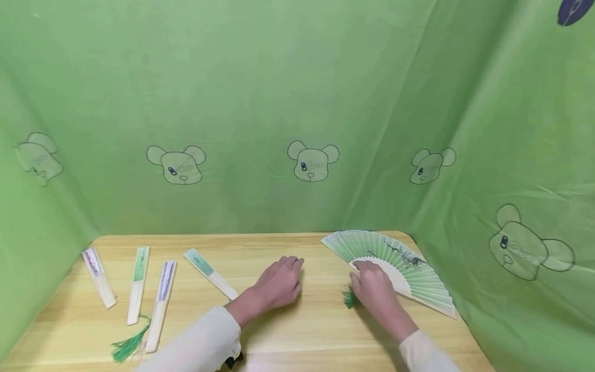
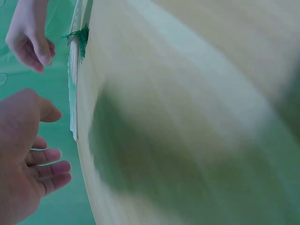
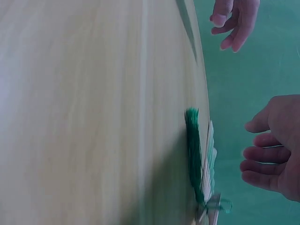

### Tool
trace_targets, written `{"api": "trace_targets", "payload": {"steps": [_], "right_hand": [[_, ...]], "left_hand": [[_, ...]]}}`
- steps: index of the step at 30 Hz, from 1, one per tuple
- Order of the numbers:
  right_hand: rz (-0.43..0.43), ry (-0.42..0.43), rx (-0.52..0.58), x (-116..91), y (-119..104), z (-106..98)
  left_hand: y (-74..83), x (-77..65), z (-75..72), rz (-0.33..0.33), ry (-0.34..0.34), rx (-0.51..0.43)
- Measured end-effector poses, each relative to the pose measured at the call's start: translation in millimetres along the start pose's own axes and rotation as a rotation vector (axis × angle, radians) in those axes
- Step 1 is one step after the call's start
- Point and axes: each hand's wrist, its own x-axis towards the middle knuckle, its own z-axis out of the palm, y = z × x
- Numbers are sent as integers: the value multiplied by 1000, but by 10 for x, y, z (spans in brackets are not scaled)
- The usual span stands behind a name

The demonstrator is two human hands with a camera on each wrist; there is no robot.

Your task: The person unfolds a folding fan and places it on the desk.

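An unfolded green folding fan (image 1: 432, 279) with a dark branch print and pale ribs lies at the table's right rear; its green tassel (image 1: 348, 298) shows beside the right hand. My right hand (image 1: 374, 289) is over the fan's rib end in the head view. The right wrist view shows that hand (image 3: 274, 152) raised, fingers loosely bent, holding nothing. My left hand (image 1: 276, 283) hovers over the middle of the table, and in its wrist view its relaxed fingers (image 2: 51, 176) are empty. Nearest to it is a folded fan with a teal end (image 1: 200, 262), partly hidden by the left forearm.
More folded fans lie at the left: a purple-patterned one (image 1: 99, 276), a green-ended one (image 1: 138, 284) and a lilac-ended one (image 1: 162, 305). A green tassel (image 1: 130, 345) spreads near them. Green cloth walls (image 1: 251, 103) enclose the wooden table (image 1: 297, 336).
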Motion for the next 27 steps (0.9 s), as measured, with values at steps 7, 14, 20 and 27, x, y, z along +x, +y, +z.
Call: {"api": "trace_targets", "payload": {"steps": [7,14,20,27], "right_hand": [[3,-58,43,83,-186,87],[57,-153,96,169,-420,136],[52,-181,130,252,-598,188],[24,-214,183,327,-800,247]], "left_hand": [[-44,-206,-26,11,74,56],[-140,-402,-147,-61,149,37],[-262,-568,-256,-198,200,-25],[-424,-737,-389,-341,203,-104]]}}
